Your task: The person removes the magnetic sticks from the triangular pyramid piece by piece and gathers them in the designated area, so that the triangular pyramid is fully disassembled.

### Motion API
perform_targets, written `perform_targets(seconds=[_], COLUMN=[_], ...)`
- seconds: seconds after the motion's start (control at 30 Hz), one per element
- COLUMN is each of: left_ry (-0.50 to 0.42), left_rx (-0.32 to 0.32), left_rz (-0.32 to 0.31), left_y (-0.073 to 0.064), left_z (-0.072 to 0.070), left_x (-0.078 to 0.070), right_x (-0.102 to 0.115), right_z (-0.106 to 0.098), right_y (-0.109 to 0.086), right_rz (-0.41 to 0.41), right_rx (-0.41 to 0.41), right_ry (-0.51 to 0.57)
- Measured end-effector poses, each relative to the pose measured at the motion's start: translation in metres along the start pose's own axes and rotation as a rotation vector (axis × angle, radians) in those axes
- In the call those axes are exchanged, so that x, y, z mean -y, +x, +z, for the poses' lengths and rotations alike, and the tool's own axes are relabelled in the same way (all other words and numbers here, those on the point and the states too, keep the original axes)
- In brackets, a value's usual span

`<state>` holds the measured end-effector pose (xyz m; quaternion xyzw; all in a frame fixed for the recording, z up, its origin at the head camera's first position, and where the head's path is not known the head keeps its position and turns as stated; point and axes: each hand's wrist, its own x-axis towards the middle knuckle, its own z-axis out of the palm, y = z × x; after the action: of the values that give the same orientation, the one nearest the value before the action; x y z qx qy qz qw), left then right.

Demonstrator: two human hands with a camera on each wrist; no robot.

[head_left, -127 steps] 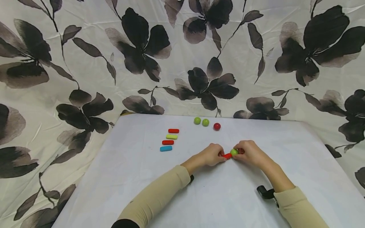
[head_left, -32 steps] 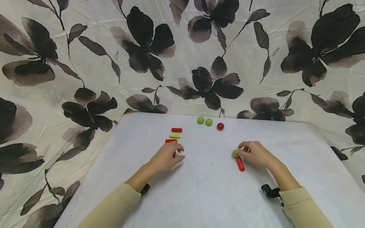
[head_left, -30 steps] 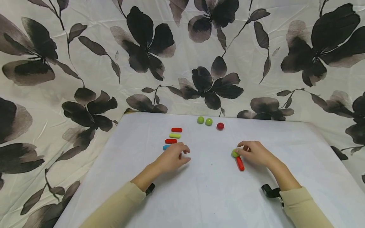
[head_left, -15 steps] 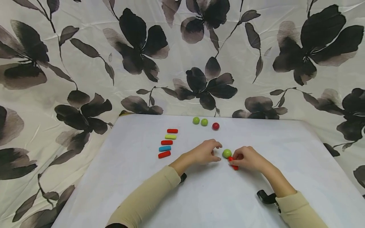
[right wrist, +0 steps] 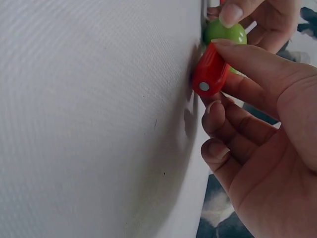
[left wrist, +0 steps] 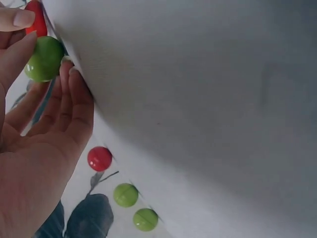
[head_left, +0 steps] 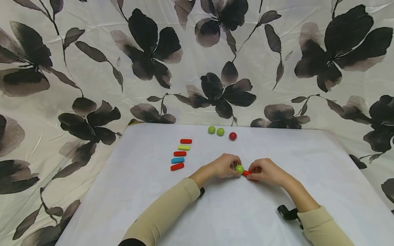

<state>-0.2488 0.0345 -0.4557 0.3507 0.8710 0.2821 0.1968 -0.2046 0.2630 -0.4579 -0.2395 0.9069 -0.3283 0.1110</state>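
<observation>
In the head view my left hand [head_left: 226,165] grips a glossy green ball [head_left: 239,169], its thumb and fingertips on either side. My right hand [head_left: 267,171] pinches a short red rod [head_left: 247,173] between thumb and fingers. One end of the rod [left wrist: 36,20] meets the green ball [left wrist: 44,58] in the left wrist view. At the other end, the right wrist view shows a round silver disc set in the red rod [right wrist: 210,72]. Fingers partly cover both pieces. Both hands are low over the white table [head_left: 215,218].
Left of the hands lies a column of short rods: a red rod [head_left: 186,141], a yellow-green rod [head_left: 184,148], another red rod [head_left: 180,153], a blue rod [head_left: 178,160] and a nearer red rod [head_left: 177,166]. Two green balls [head_left: 220,132] and a red ball [head_left: 233,136] sit near the far edge.
The left hand has moved right from beside the rod column and taken hold of the green ball. The right hand has shifted its grip from that ball to the red rod.
</observation>
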Motion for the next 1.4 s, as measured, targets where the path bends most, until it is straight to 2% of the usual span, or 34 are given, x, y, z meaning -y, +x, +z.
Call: perform_targets(seconds=[0.6,0.93,1.17,1.27,1.4], left_ry=[-0.027,-0.033,-0.019,-0.013,-0.017], left_rx=[-0.029,-0.038,-0.046,-0.061,-0.098], left_rz=[0.004,-0.007,-0.009,-0.034,-0.138], left_y=[-0.004,-0.007,-0.008,-0.01,-0.016], left_z=[0.0,-0.001,-0.001,-0.001,0.0], left_x=[0.007,0.007,0.007,0.007,0.003], right_x=[0.007,0.003,0.0,0.0,0.0], right_z=[0.004,0.004,0.005,0.005,0.001], right_y=[0.003,0.002,0.002,0.003,0.005], right_rz=[0.079,0.064,0.01,-0.011,-0.014], right_rx=[0.057,0.055,0.106,0.124,0.09], right_ry=[0.03,0.029,0.085,0.09,0.052])
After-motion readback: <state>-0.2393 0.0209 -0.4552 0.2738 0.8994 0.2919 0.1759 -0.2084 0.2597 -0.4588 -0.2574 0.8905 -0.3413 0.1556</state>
